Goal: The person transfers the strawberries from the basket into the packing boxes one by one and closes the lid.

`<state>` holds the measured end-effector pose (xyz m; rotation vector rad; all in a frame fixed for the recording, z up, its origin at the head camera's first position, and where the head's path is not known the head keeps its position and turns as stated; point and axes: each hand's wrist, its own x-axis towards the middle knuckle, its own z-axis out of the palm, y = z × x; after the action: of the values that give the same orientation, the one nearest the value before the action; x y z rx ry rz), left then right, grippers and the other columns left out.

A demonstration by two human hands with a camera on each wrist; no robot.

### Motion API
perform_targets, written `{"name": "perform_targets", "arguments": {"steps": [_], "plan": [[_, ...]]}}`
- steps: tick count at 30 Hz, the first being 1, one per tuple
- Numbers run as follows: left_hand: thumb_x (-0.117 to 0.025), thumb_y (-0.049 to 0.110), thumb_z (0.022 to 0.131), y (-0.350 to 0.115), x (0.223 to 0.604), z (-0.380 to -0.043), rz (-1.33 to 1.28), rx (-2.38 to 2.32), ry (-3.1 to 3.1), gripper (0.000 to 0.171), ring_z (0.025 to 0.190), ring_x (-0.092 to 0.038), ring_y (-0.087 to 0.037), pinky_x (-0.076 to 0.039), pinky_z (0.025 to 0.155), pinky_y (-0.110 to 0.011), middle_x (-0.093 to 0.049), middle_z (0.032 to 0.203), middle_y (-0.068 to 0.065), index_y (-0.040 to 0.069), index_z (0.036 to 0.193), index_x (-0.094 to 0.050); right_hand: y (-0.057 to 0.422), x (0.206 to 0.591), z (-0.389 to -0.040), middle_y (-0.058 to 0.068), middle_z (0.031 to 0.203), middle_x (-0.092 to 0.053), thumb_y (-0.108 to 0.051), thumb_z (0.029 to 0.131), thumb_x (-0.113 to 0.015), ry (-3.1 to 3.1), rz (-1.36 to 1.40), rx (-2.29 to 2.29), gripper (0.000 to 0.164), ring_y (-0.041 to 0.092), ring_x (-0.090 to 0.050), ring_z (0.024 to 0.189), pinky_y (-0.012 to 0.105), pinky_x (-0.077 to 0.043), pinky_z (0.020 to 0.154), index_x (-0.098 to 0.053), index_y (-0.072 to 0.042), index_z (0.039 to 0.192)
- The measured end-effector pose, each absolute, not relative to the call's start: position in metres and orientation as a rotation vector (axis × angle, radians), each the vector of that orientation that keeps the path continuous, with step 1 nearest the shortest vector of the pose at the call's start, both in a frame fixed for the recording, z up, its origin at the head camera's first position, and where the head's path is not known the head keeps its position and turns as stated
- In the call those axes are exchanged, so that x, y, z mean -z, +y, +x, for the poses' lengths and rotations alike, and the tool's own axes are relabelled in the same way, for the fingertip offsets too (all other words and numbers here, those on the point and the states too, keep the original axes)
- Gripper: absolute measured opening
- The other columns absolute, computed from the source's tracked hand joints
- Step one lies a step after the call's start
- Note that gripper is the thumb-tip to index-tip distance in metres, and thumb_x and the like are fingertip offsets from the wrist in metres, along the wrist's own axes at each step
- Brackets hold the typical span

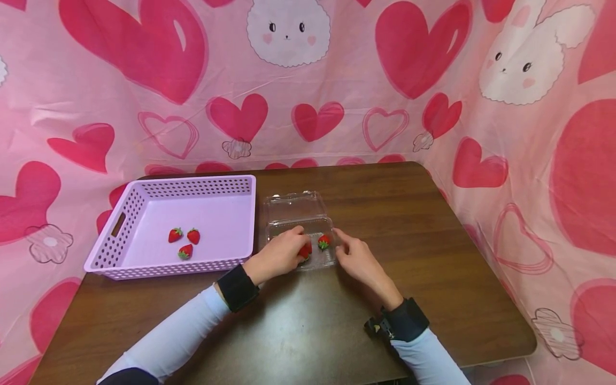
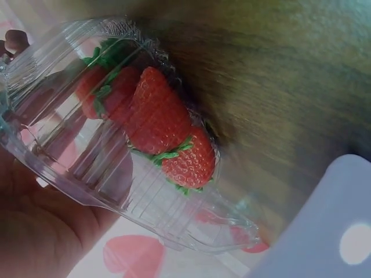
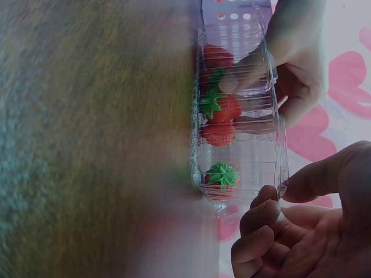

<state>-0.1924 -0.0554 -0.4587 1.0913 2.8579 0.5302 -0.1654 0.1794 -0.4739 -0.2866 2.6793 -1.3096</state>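
Note:
A clear plastic hinged container lies on the table with its lid folded back. My left hand reaches over its near left side, fingers curled down around a red strawberry inside. The right wrist view shows the left thumb against the strawberries bunched at that end. Another strawberry with a green leaf cap sits apart, toward the container's right end. My right hand pinches the container's right rim between thumb and fingers.
A lavender perforated basket stands to the left, with a strawberry and two others grouped on its floor. The brown wooden table has rounded corners. Behind and at the sides hangs pink cloth printed with hearts.

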Motion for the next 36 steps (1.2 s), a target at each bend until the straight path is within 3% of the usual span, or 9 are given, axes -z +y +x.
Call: {"name": "perform_targets", "arguments": {"steps": [14, 24, 36], "plan": [[-0.086, 0.014, 0.087, -0.0566, 0.4593, -0.1910, 1.097, -0.376, 2.923, 0.021, 0.091, -0.059, -0.029, -0.054, 0.078, -0.044, -0.059, 0.094, -0.005, 0.012, 0.106, -0.080, 0.1792, 0.4746, -0.1652, 0.000, 0.069, -0.046, -0.009, 0.103, -0.056, 2.683, -0.283, 1.314, 0.054, 0.016, -0.044, 0.055, 0.029, -0.039, 0.053, -0.049, -0.007, 0.157], [-0.086, 0.011, 0.086, -0.0582, 0.4587, -0.1923, 1.028, -0.434, 2.950, 0.030, 0.097, -0.061, -0.029, -0.056, 0.083, -0.046, -0.064, 0.102, -0.007, 0.010, 0.116, -0.078, 0.1805, 0.4728, -0.1641, 0.002, 0.068, -0.048, -0.011, 0.104, -0.055, 2.654, -0.270, 1.327, 0.054, 0.017, -0.044, 0.054, 0.029, -0.040, 0.052, -0.048, -0.008, 0.158], [-0.086, 0.007, 0.084, -0.0603, 0.4576, -0.1914, 1.051, -0.431, 2.931, 0.034, 0.096, -0.061, -0.030, -0.057, 0.082, -0.047, -0.062, 0.098, -0.007, 0.010, 0.116, -0.077, 0.1799, 0.4727, -0.1647, 0.001, 0.070, -0.047, -0.010, 0.104, -0.055, 2.667, -0.277, 1.320, 0.054, 0.015, -0.044, 0.054, 0.028, -0.039, 0.052, -0.048, -0.006, 0.157]]}}
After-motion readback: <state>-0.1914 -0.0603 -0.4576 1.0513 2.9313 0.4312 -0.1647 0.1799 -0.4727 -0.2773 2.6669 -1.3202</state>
